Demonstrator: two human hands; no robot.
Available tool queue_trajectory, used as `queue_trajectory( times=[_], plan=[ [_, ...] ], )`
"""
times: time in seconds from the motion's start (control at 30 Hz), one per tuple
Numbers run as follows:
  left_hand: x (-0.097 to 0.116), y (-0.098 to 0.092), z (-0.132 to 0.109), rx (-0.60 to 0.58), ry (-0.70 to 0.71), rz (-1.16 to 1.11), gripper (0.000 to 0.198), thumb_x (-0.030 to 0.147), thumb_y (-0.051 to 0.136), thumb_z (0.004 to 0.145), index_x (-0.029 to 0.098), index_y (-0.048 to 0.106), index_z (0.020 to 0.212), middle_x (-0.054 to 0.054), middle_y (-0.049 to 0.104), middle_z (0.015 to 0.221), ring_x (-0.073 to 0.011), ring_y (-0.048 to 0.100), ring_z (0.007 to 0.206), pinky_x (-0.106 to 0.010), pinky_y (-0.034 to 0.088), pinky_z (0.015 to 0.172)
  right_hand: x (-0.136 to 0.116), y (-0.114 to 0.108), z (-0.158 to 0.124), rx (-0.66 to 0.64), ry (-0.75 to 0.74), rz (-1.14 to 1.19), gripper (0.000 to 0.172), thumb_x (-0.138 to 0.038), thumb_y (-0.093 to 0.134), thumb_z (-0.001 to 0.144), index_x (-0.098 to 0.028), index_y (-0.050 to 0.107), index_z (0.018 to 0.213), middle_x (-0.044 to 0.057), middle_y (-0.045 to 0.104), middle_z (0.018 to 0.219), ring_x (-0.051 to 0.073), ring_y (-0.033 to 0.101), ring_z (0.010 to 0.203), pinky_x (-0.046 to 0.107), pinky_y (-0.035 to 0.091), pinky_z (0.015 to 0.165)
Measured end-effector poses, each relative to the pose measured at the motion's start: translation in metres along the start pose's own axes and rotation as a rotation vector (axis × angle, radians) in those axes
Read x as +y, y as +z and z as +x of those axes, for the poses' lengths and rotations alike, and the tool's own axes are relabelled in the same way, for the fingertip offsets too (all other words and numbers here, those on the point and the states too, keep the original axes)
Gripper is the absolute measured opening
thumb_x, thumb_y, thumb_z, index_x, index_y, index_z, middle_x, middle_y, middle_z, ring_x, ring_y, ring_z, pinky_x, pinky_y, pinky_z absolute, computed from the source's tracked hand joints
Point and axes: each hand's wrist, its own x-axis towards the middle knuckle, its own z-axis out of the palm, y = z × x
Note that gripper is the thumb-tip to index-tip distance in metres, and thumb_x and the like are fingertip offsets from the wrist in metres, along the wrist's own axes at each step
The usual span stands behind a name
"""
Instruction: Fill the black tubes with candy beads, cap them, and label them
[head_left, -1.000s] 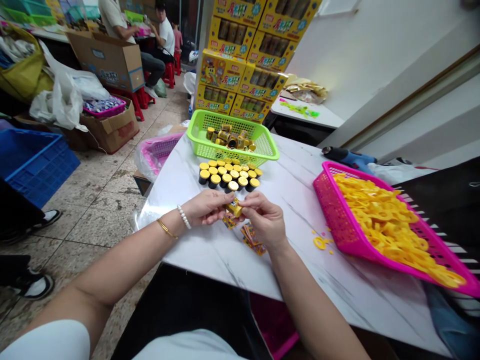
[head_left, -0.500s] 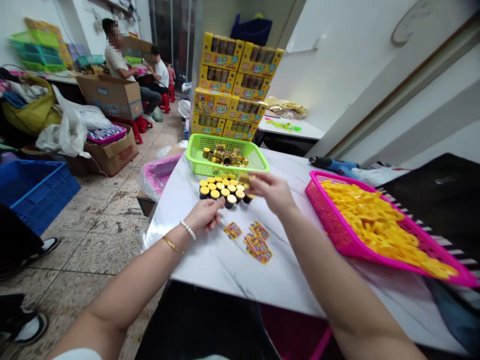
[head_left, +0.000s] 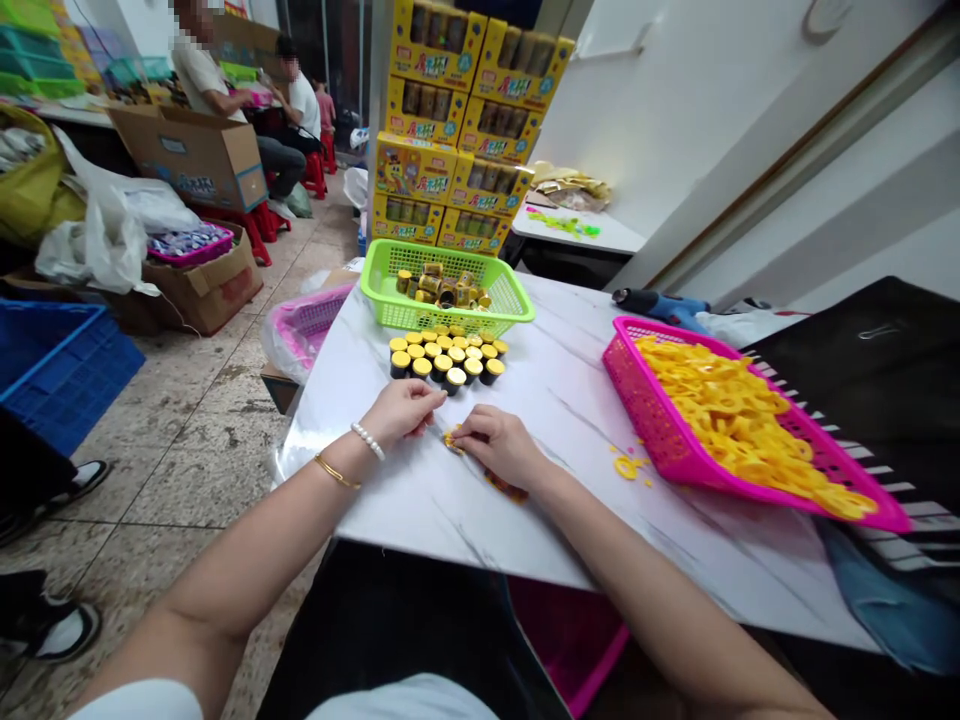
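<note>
My left hand (head_left: 409,408) is closed in a pinch at the near edge of a block of small black jars with yellow lids (head_left: 455,378). Whatever its fingertips may hold is too small to make out. To its right, my right hand (head_left: 495,442) pinches a small colourful printed card (head_left: 451,438) low over the white table (head_left: 442,530). More printed cards (head_left: 507,487) lie partly hidden beneath the right hand. Behind the jars, a green basket (head_left: 373,300) holds several loose small jars, gold and dark.
A pink basket (head_left: 626,375) heaped with yellow plastic pieces (head_left: 720,400) stands at the right, some pieces spilled beside it. Yellow display boxes (head_left: 427,175) are stacked behind the green basket. A heat gun (head_left: 660,305) lies beyond the pink one. Other people (head_left: 206,75) sit at the back left.
My right hand has come down and toward me from the jar block, where it held a small yellow-lidded jar, to the printed cards. My left hand stays pinched near the jars.
</note>
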Motion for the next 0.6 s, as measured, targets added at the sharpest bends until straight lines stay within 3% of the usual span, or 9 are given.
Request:
queue_trajectory(
  times=[0.13, 0.23, 0.37, 0.47, 0.6],
  plan=[
    [-0.001, -0.001, 0.001, 0.037, 0.034, -0.003, 0.038, 0.046, 0.075, 0.080, 0.014, 0.058, 0.072, 0.002, 0.060, 0.057, -0.0049, 0.045, 0.035, -0.018, 0.029, 0.036, -0.007, -0.011, 0.013, 0.157, -0.064, 0.006, 0.011, -0.023, 0.067, 0.084, -0.022, 0.075, 0.076, 0.005, 0.064, 0.084, 0.018, 0.063, 0.082, 0.034, 0.054, 0.077],
    [-0.001, -0.001, -0.001, -0.048, 0.087, -0.022, 0.047, 0.057, 0.077, 0.072, 0.013, 0.063, 0.077, -0.001, 0.064, 0.068, -0.0069, 0.052, 0.046, -0.019, 0.036, 0.040, -0.022, -0.019, 0.022, 0.327, -0.043, 0.094, 0.009, -0.028, 0.067, 0.084, -0.022, 0.072, 0.080, 0.008, 0.065, 0.102, 0.020, 0.065, 0.093, 0.035, 0.056, 0.079],
    [-0.001, -0.002, -0.001, -0.156, 0.180, -0.039, 0.047, 0.054, 0.082, 0.065, 0.012, 0.068, 0.078, 0.000, 0.061, 0.064, -0.0064, 0.048, 0.047, -0.019, 0.037, 0.043, -0.037, -0.016, 0.032, 0.245, 0.117, 0.403, 0.011, -0.029, 0.068, 0.081, -0.021, 0.062, 0.086, 0.004, 0.067, 0.087, 0.016, 0.068, 0.072, 0.030, 0.057, 0.065],
    [-0.001, -0.003, 0.000, -0.084, 0.132, -0.026, 0.034, 0.043, 0.079, 0.069, 0.012, 0.065, 0.071, 0.001, 0.059, 0.058, -0.0065, 0.046, 0.045, -0.020, 0.035, 0.043, -0.032, -0.014, 0.034, 0.198, 0.289, 0.669, 0.030, -0.037, 0.072, 0.076, -0.021, 0.058, 0.098, -0.001, 0.066, 0.076, 0.017, 0.069, 0.064, 0.030, 0.057, 0.060],
    [0.000, -0.002, 0.000, 0.034, 0.112, 0.054, 0.026, 0.035, 0.077, 0.072, 0.014, 0.063, 0.066, 0.003, 0.056, 0.053, -0.0071, 0.044, 0.045, -0.019, 0.033, 0.043, -0.014, -0.027, 0.025, 0.280, 0.359, 0.509, 0.028, -0.042, 0.071, 0.076, -0.017, 0.067, 0.091, 0.002, 0.067, 0.074, 0.015, 0.066, 0.061, 0.029, 0.053, 0.058]
  ],
)
